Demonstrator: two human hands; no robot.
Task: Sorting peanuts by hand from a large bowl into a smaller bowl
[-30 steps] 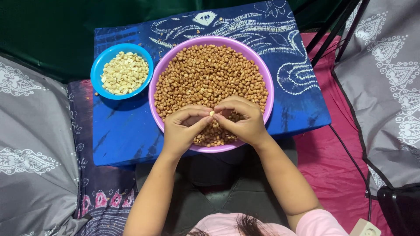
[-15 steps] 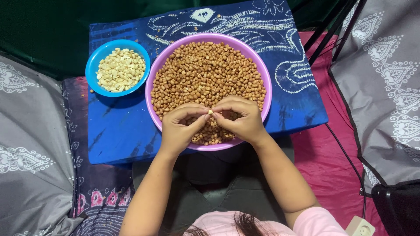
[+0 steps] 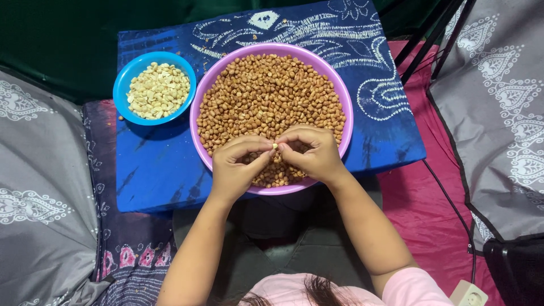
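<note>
I am pinching one pale peanut (image 3: 275, 146) between the left hand (image 3: 235, 167) and right hand (image 3: 317, 156) above the near rim of the purple bowl (image 3: 195, 122), rubbing gently so skins are dropping inside.

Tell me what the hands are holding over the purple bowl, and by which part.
One pale peanut, pinched between the fingertips of the left hand and right hand, each gripping a side. It looks partly skinned.

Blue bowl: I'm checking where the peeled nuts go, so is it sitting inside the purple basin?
No, the blue bowl of pale peeled nuts stands on the blue cloth beside the purple basin.
</note>
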